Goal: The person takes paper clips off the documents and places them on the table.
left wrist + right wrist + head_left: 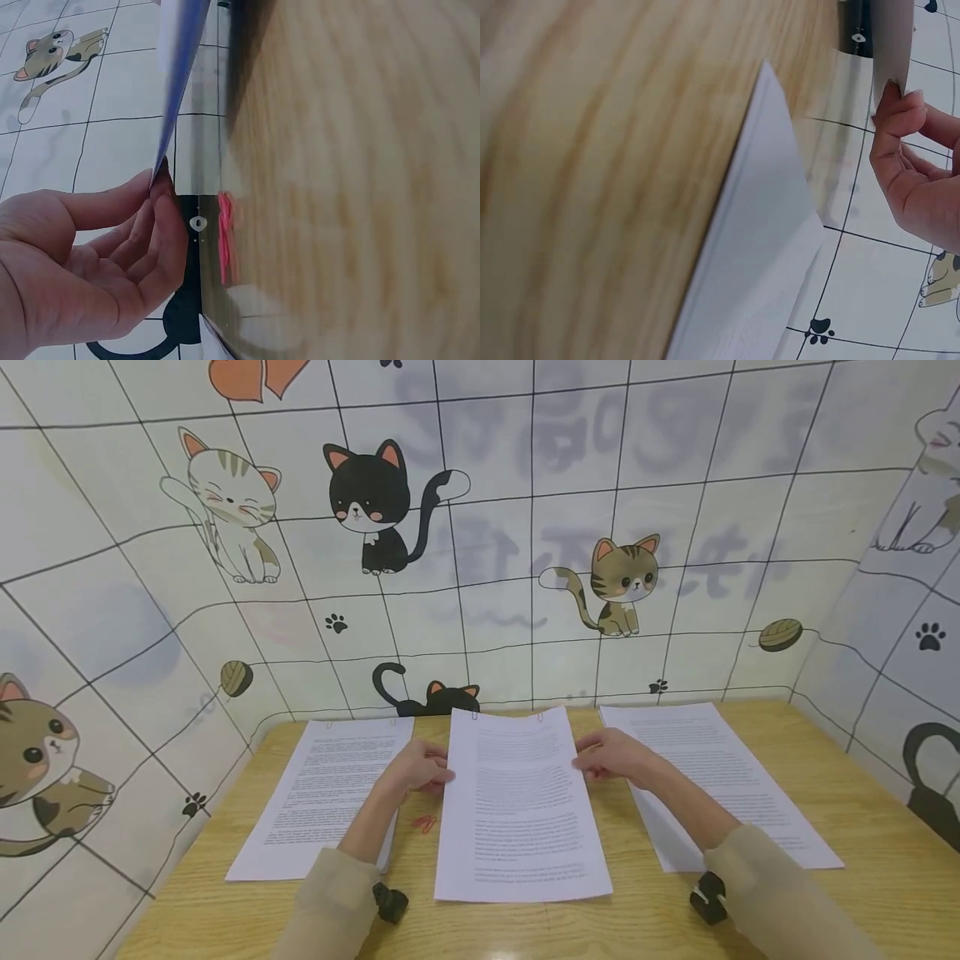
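Both hands hold a printed paper sheaf [525, 827] raised over the middle of the table, tilted with its top edge up. My left hand [422, 766] pinches its left edge between thumb and fingers; the left wrist view shows the thin paper edge [174, 90] in that pinch. On the other side my right hand [611, 754] pinches the right edge, which the right wrist view shows too. Two paper clips, one a wire loop [474, 715], sit on the sheaf's top edge. Red paper clips [425, 823] lie on the table beside the left forearm.
To the left lies a printed paper stack [300, 810] with two clips along its top. Another printed stack [720, 793] lies on the right, partly under the right forearm. A cat-patterned sheet [495, 652] hangs behind the wooden table [810, 760].
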`<act>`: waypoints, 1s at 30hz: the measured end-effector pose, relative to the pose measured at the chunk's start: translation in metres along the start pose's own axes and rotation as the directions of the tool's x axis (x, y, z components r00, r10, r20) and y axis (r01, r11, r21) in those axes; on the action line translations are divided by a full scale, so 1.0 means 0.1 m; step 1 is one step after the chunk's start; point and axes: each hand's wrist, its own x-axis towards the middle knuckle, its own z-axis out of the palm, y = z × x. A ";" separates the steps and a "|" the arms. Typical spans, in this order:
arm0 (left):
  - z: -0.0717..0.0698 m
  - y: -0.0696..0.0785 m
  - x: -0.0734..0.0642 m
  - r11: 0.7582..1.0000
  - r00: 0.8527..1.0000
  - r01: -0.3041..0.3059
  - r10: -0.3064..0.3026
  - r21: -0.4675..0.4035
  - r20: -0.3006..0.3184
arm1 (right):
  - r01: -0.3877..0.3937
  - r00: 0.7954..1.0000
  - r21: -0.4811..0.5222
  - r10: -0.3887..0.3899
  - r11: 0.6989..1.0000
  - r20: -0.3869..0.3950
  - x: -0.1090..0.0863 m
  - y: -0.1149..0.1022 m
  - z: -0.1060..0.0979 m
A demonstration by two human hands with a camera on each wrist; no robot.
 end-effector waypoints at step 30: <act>0.10 0.23 -0.50 0.961 0.969 -0.235 0.220 -0.145 -0.109 | 0.299 0.954 -0.147 -0.294 0.943 0.055 -0.53 -0.15 -0.25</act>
